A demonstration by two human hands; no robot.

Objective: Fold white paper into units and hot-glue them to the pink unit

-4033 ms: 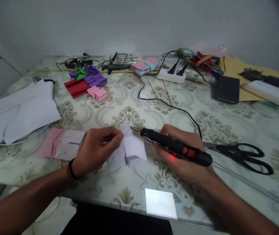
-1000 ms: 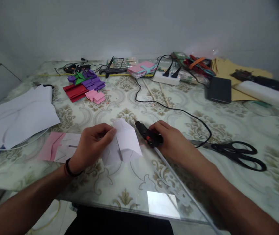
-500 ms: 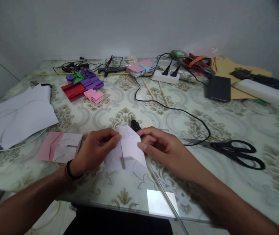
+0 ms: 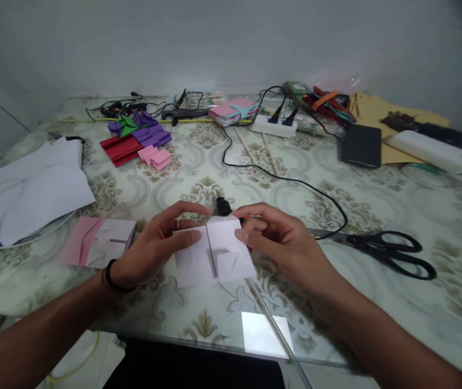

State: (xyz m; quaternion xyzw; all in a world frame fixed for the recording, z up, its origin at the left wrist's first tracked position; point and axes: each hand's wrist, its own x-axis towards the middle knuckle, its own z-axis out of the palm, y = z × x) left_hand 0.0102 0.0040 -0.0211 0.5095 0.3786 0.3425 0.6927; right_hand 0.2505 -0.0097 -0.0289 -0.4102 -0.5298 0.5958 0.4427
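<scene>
A white folded paper [image 4: 228,251] with creased flaps and a slit down its middle is held tilted just over the tabletop. My left hand [image 4: 160,243] pinches its left side, thumb on the front face and index finger at the top edge. On the right side, my right hand [image 4: 282,237] grips the paper the same way, thumb in front and fingers behind. Behind the top edge lies a black-handled tool [image 4: 223,205], partly hidden by the paper. Left of my left hand, a pink and white folded paper [image 4: 99,243] lies flat.
White sheets [image 4: 36,186] lie at the left. Black scissors [image 4: 388,251] rest right of my right hand. Folded coloured papers [image 4: 137,138] are piled at the back left. A power strip [image 4: 273,127] with a black cable stands at the back. A clear tube [image 4: 275,327] crosses the front edge.
The paper's pointed top now looks straight, its upper part folded back or down. My left index finger has stretched to the top edge, and my right fingers have risen slightly.
</scene>
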